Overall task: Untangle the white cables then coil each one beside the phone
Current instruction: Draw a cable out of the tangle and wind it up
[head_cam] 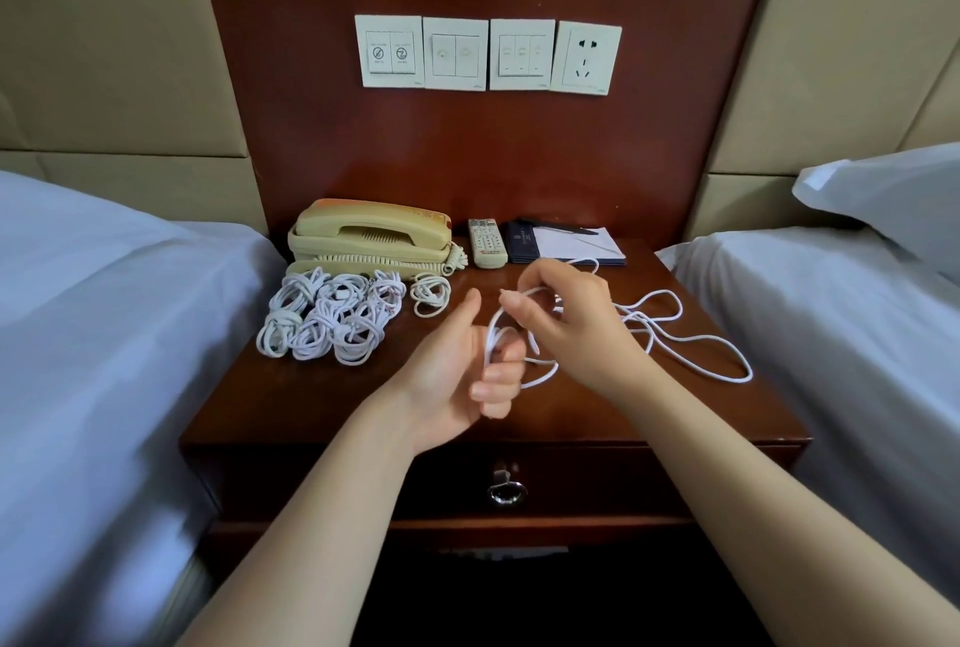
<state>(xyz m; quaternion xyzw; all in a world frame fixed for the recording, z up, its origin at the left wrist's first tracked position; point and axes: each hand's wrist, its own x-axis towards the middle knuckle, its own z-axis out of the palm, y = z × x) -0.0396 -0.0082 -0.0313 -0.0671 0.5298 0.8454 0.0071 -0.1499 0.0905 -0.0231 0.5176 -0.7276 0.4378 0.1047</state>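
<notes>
A cream phone (369,235) stands at the back left of the dark wooden nightstand (311,397). In front of it lie several coiled white cables (332,316), with one more coil (430,294) just to their right. My left hand (462,371) holds loops of a loose white cable (691,334) wound around its curled fingers, thumb up. My right hand (561,319) pinches the same cable just above the left fingers. The rest of that cable trails in loose loops across the right side of the nightstand.
A remote control (487,242) and a notepad with a pen (571,243) lie behind my hands. Beds with white sheets (104,334) flank the nightstand on both sides. Wall switches and a socket (488,54) sit on the panel above. A drawer handle (506,490) is below.
</notes>
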